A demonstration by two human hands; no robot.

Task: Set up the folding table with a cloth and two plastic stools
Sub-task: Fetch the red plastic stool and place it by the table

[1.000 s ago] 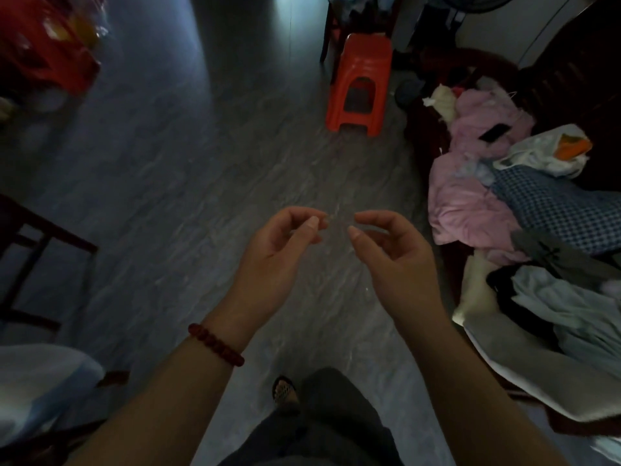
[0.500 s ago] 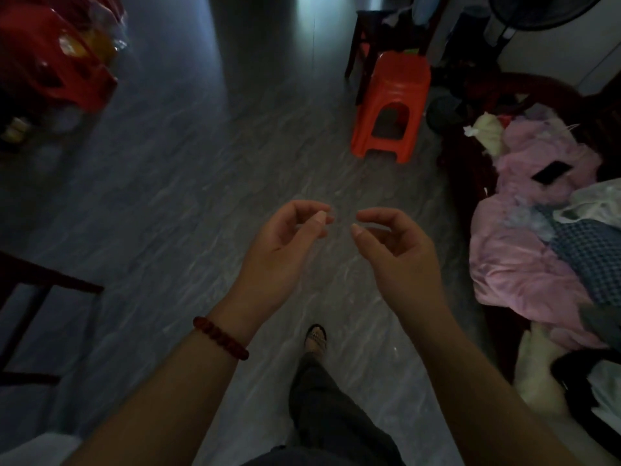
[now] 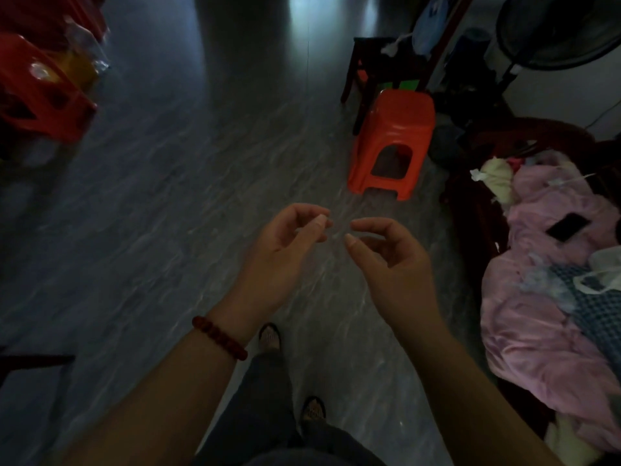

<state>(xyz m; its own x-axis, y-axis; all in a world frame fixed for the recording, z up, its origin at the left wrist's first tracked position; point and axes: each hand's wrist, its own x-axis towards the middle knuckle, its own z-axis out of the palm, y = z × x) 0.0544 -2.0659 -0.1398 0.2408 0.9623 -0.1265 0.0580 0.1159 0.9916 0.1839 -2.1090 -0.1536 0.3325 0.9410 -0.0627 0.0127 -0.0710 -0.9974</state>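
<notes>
An orange plastic stool [image 3: 391, 142] stands upright on the dark grey floor, ahead of me and slightly right. More red plastic stools [image 3: 40, 92] sit at the far left with bags on them. I hold my left hand [image 3: 282, 257], with a red bead bracelet at the wrist, and my right hand [image 3: 389, 264] side by side in front of me. Their fingers are loosely curled and the fingertips nearly meet. I see nothing in either hand. Both hands are short of the orange stool. No folding table is in view.
A sofa at the right carries a heap of pink fabric [image 3: 537, 297], checked cloth and a black phone [image 3: 568, 226]. A dark wooden chair [image 3: 379, 65] stands behind the orange stool, with a floor fan [image 3: 554, 31] at the top right. My feet are below.
I have walked forward: the orange stool is nearer and lower in view, and the sofa heap has slid right. Both hands keep the same curled pose.
</notes>
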